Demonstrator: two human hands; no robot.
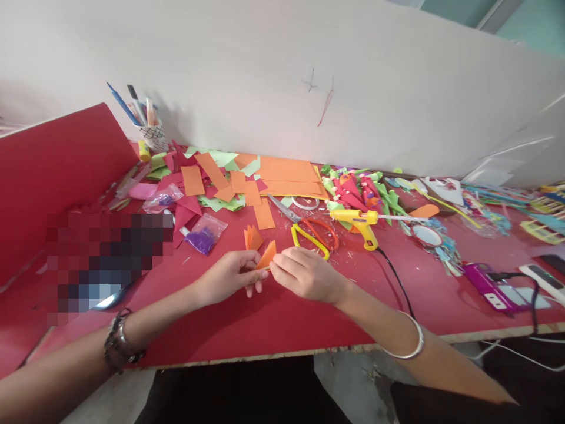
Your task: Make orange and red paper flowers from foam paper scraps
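Note:
A small folded piece of orange paper point(267, 255) is pinched between my two hands above the red table. My left hand point(232, 274) grips its left side with thumb and forefinger, the other fingers curled below. On its right, my right hand point(311, 274) closes its fingertips on the edge. Just behind my left hand, another folded orange paper piece point(252, 238) stands up. Scissors point(309, 227) with red and yellow handles lie beyond my right hand, and a yellow glue gun point(362, 224) rests to their right.
Orange paper strips point(265, 213) and coloured scraps cover the table's back. A bag of purple beads point(204, 234) lies left of centre. A pen cup point(152, 135) stands back left. Finished-looking paper shapes point(353, 188) pile behind the glue gun. A purple power strip point(497, 288) sits right.

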